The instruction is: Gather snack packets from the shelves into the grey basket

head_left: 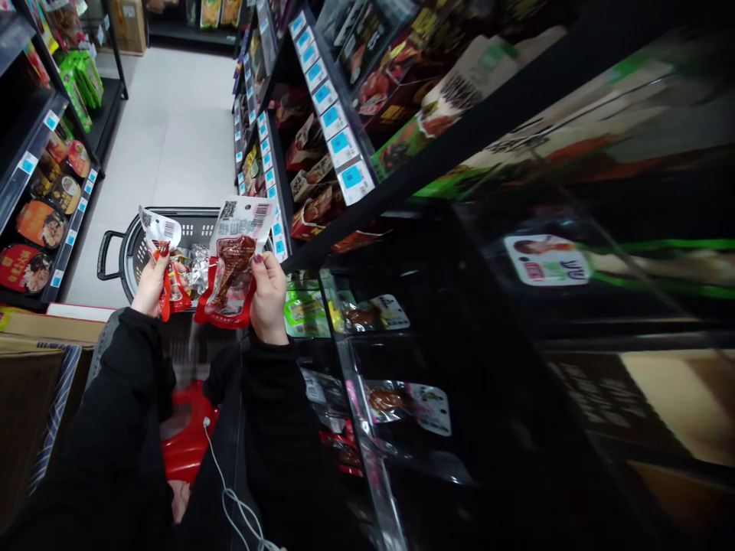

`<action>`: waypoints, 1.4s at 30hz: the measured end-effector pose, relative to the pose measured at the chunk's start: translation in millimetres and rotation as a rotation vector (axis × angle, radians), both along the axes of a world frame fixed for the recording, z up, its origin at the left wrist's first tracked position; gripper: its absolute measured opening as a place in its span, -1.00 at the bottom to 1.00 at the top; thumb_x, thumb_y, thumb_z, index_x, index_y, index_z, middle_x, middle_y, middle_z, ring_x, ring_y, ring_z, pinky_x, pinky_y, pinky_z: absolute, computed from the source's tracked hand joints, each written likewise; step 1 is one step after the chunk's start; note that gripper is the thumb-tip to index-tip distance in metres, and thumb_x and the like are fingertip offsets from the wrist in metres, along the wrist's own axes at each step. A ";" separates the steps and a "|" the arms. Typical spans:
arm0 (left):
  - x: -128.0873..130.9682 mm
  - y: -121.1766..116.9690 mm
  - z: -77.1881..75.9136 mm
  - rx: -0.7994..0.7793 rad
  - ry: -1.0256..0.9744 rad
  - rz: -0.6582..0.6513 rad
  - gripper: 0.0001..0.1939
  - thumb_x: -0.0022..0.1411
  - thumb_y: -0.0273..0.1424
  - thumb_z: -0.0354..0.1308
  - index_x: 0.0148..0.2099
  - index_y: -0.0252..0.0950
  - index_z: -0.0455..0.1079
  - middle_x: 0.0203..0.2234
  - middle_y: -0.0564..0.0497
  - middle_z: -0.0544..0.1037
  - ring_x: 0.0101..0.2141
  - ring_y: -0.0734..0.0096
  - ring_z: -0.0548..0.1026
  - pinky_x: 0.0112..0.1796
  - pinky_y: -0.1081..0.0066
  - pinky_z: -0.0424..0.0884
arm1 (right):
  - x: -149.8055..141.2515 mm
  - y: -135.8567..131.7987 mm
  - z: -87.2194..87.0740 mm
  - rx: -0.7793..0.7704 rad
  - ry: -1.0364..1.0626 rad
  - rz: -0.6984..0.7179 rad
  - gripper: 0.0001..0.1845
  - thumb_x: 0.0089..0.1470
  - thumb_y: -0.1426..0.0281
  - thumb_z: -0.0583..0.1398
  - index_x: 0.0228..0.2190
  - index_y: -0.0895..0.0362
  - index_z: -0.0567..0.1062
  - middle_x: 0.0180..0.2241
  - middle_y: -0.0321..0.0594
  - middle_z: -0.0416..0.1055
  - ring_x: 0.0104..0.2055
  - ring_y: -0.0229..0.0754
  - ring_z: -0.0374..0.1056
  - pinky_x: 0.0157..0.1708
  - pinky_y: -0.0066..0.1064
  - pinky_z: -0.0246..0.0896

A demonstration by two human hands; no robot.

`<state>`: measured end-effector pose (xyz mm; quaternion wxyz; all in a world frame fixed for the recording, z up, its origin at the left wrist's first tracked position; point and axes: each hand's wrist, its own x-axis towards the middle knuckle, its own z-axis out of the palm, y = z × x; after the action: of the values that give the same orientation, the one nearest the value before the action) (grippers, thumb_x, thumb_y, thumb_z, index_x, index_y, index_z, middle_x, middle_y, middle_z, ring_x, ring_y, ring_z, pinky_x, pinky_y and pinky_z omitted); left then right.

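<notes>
My right hand (269,297) grips a vacuum-sealed drumstick pack (234,264) by its right edge. The pack has a white printed top, a clear middle showing brown meat, and a red bottom. In my left hand (150,285) is a smaller red-and-white snack packet (172,269), held by its left side and tilted. Both packets are up in front of a grey shopping basket (136,249) with a black handle. Silvery and clear packets (198,266) lie inside the basket, partly hidden behind the two held packs.
Tall black shelving with blue price tags (340,144) rises close on my right. Clear bins there hold sealed meat packs (396,404). Bowl-shaped food tubs (40,223) line the left shelf, above cardboard boxes (28,405). A red plastic stool (187,432) is below me, near a white cable (230,497).
</notes>
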<state>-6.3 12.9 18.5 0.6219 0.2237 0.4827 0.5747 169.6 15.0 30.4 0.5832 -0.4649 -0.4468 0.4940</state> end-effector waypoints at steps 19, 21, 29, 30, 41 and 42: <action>1.2 -4.8 14.3 -0.021 -0.094 -0.079 -0.66 0.05 -0.18 0.03 -0.23 -0.31 0.39 -0.39 -0.09 0.57 -0.30 0.18 0.55 -0.36 0.29 0.52 | 20.6 4.1 -18.3 -0.011 0.569 0.397 -0.65 0.10 0.05 0.08 -0.46 0.03 0.11 -0.77 -0.63 -0.34 -0.81 -0.42 -0.46 -0.79 -0.60 -0.34; 1.4 -4.7 14.8 -0.021 -0.098 -0.084 -0.67 0.04 -0.18 0.03 -0.23 -0.30 0.39 -0.38 -0.10 0.56 -0.29 0.17 0.54 -0.35 0.27 0.52 | 22.1 5.0 -15.9 -0.013 0.490 0.350 -0.63 0.10 0.02 0.06 -0.47 0.03 0.13 -0.78 -0.63 -0.34 -0.82 -0.41 -0.43 -0.81 -0.60 -0.29; 0.3 -4.4 14.0 -0.010 -0.101 -0.099 -0.64 0.04 -0.14 0.02 -0.23 -0.29 0.39 -0.35 -0.11 0.56 -0.28 0.16 0.54 -0.35 0.27 0.50 | 23.5 6.4 3.4 -0.039 -0.362 -0.113 -0.62 0.24 0.24 -0.12 -0.51 0.09 0.29 -0.71 -0.44 0.14 -0.67 -0.35 0.13 -0.60 -0.52 0.17; 0.2 -4.4 13.9 -0.009 -0.102 -0.100 -0.63 0.05 -0.14 0.00 -0.22 -0.29 0.39 -0.35 -0.11 0.56 -0.28 0.16 0.54 -0.35 0.27 0.50 | 22.7 4.7 5.5 -0.035 -0.441 -0.205 -0.67 0.22 0.25 -0.08 -0.52 0.09 0.27 -0.67 -0.38 0.19 -0.62 -0.31 0.17 -0.54 -0.48 0.17; 0.8 -6.5 19.7 -0.016 -0.097 -0.074 -0.53 0.12 -0.10 -0.14 -0.14 -0.30 0.39 -0.34 -0.15 0.54 -0.31 0.13 0.52 -0.38 0.28 0.47 | 35.8 27.5 -10.4 -0.231 -0.792 -0.376 -0.78 0.18 0.33 -0.07 -0.41 0.12 0.29 -0.49 -0.20 0.30 -0.41 -0.15 0.23 -0.31 -0.36 0.03; 0.4 -6.9 20.4 -0.028 -0.093 -0.064 -0.54 0.12 -0.09 -0.12 -0.14 -0.30 0.39 -0.34 -0.16 0.54 -0.31 0.12 0.51 -0.37 0.27 0.46 | 38.7 34.4 -14.3 -0.279 -0.787 -0.385 -0.81 0.17 0.34 -0.05 -0.38 0.13 0.29 -0.43 -0.15 0.33 -0.36 -0.13 0.25 -0.27 -0.34 0.04</action>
<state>-5.9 6.0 38.9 0.6648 0.2034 0.4540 0.5573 208.3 49.4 16.2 0.3820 -0.7660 -0.4689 0.2177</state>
